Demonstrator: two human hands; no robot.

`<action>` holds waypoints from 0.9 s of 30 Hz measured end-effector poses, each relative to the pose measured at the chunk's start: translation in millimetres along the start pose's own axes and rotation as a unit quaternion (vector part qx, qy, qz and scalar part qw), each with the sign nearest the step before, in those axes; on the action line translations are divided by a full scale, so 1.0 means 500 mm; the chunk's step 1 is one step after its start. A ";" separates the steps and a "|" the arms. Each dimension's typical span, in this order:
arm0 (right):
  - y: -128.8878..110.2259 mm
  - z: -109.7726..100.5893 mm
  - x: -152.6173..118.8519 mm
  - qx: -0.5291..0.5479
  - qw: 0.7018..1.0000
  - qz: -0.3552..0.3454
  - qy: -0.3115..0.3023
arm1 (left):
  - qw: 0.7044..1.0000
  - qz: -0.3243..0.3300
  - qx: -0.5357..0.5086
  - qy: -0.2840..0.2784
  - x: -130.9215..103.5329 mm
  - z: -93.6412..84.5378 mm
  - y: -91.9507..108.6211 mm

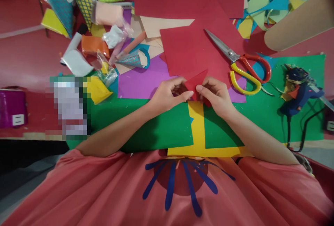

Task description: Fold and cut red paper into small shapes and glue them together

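Between my two hands is a small piece of red paper (pixel 194 82), bent into a pointed shape. My left hand (pixel 172 94) pinches its left side with thumb and fingers. On the other side, my right hand (pixel 215 93) grips it, the thumb pressed on the front near the fold. Some of the fingertips are hidden behind the paper. Just beyond lies a larger red sheet (pixel 182 48), with scissors (pixel 233 57) resting on it, their handles yellow and red. A purple sheet (pixel 135 83) and green sheets (pixel 156 128) lie beneath my hands.
A blue glue gun (pixel 296 97) lies on the right green sheet, its cord running toward me. A cardboard tube (pixel 297 22) sits at upper right. Wrapped clay packs (pixel 95 46), paper cones (pixel 61 10) and a small cone (pixel 134 59) crowd the left. A yellow sheet (pixel 198 128) shows near my shirt.
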State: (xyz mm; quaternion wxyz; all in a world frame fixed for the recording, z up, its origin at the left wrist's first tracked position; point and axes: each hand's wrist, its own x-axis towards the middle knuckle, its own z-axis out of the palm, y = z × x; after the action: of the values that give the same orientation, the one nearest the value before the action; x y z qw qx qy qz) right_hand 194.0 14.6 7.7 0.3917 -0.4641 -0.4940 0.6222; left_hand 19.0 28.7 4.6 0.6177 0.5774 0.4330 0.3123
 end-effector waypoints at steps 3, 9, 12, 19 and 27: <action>0.002 0.005 -0.001 0.015 0.999 0.028 0.009 | 1.000 -0.002 0.009 0.011 0.001 0.000 0.003; -0.002 0.004 -0.006 0.035 0.998 0.044 -0.034 | 1.000 0.012 0.021 0.020 0.001 -0.009 0.006; -0.001 0.000 -0.005 0.044 0.998 0.041 -0.029 | 1.000 0.016 0.017 0.007 0.001 -0.010 0.006; 0.004 0.003 -0.004 0.004 1.000 0.012 -0.028 | 0.997 0.047 -0.014 -0.051 0.006 -0.001 0.007; 0.002 0.004 -0.005 -0.047 0.998 0.000 -0.030 | 0.998 0.042 0.009 -0.039 0.005 -0.002 0.006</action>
State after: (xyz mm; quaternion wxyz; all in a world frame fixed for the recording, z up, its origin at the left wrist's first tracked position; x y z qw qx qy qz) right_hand 192.5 11.7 7.6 0.3543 -0.4630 -0.5347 0.6117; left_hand 19.6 31.5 7.3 0.6152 0.6123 0.3869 0.3113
